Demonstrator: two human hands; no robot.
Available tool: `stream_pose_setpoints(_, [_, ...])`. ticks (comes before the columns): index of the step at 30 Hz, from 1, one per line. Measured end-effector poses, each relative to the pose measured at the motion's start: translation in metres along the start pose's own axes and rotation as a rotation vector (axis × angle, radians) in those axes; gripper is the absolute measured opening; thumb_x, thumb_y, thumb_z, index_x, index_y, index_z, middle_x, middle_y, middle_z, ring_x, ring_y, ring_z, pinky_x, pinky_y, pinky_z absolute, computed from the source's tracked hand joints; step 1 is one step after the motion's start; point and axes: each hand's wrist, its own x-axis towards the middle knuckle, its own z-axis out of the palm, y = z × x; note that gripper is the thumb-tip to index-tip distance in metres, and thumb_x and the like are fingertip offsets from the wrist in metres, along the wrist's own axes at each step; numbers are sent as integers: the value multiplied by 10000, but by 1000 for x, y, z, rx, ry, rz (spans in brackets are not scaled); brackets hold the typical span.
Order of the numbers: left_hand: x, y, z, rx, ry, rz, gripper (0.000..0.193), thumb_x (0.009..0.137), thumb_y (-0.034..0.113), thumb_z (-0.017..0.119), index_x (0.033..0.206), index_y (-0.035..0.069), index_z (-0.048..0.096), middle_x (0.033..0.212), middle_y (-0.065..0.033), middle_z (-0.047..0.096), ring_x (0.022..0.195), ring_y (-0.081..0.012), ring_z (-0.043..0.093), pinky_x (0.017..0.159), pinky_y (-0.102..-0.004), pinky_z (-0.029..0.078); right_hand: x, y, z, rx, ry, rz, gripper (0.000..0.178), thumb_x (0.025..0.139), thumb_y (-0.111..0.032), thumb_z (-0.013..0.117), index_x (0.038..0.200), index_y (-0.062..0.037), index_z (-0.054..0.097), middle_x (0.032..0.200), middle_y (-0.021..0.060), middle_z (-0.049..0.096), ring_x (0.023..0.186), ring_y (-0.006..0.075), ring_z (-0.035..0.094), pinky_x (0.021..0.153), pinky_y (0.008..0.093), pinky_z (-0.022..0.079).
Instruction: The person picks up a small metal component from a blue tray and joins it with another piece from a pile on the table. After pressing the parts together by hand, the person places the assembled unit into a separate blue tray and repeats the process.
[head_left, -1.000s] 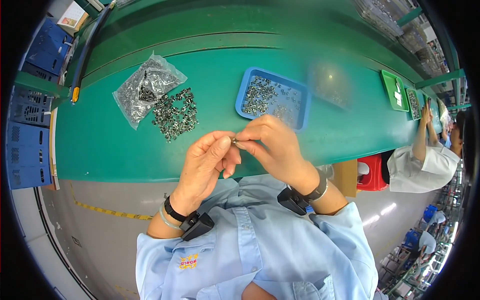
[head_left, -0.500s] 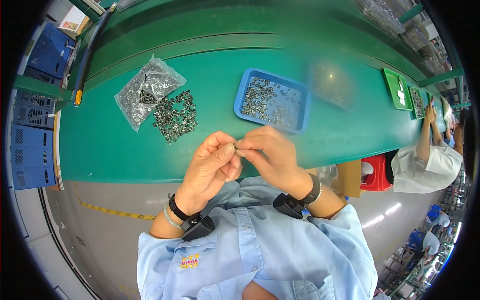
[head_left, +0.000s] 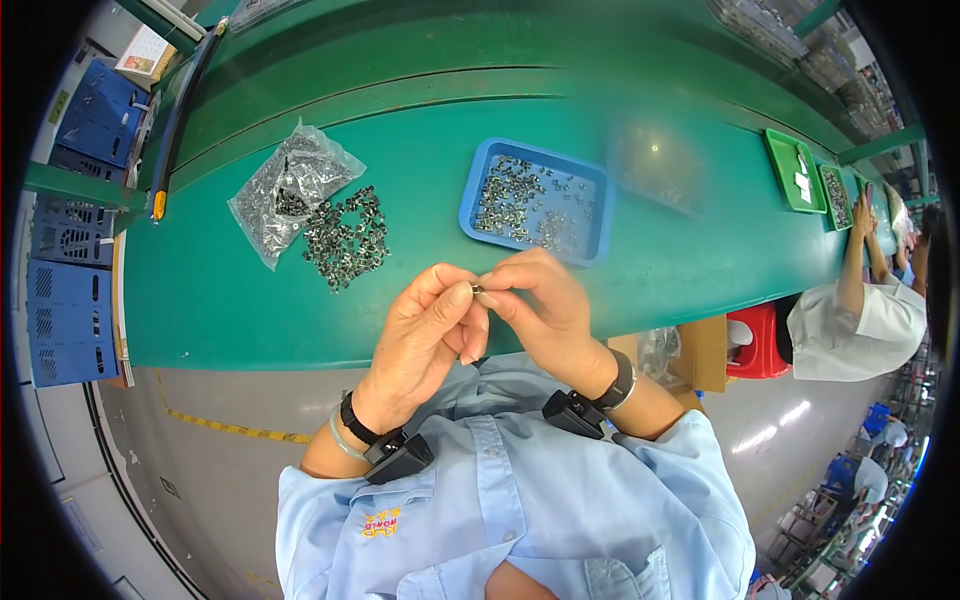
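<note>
Two hands, one grip; positions noted left to right from it. Far left of the grip: stacked blue crates [head_left: 62, 310]. Nearer, up and left, a clear plastic bag [head_left: 300, 165] full of small metal pieces lies on the green bench [head_left: 230, 315]; a loose pile [head_left: 345, 257] of similar pieces is spread at the bag's lower right side. At the grip: left hand [head_left: 425, 328] pinches a small metal part [head_left: 478, 290] between thumb and forefinger; right hand [head_left: 545, 305] pinches the same part from the opposite side. Part mostly covered by fingers; its detail cannot be made out. Up and right of the grip, a blue tray [head_left: 603, 215] holds scattered metal pieces, denser on its left side. Far right: a green tray [head_left: 785, 160] and a co-worker [head_left: 855, 325] in a white top. Risk, as judged: part is tiny and fingertip-held, so uneven pressure could let it slip; near the bench's front edge, it could reach the floor [head_left: 250, 385]. Pile has no rim; a brushing forearm could scatter it. Markings: printed card [head_left: 145, 52] far up and left of the grip, too small to read; coloured embroidered lettering [head_left: 382, 523] on the shirt [head_left: 600, 490], below left of the grip.
</note>
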Motion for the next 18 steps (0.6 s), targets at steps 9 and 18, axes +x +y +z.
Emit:
stream_pose_setpoints(9, [0, -2, -5, -42, -27, 10, 143, 924, 193, 537, 941, 52, 525, 753, -55, 603, 541, -115, 512, 472, -233, 393, 0, -1, 4, -15, 35, -54, 171, 767, -8, 667, 913, -68, 602, 829, 52, 609, 765, 180, 587, 640, 281, 484])
stream_pose_setpoints(18, [0, 4, -5, 139, 40, 1, 139, 922, 195, 542, 942, 58, 528, 673, -39, 559, 529, -110, 502, 471, -228, 383, 2, 1, -4, -83, -44, -52, 181, 765, -35, 681, 924, -72, 603, 878, 51, 623, 797, 199, 580, 682, 299, 467])
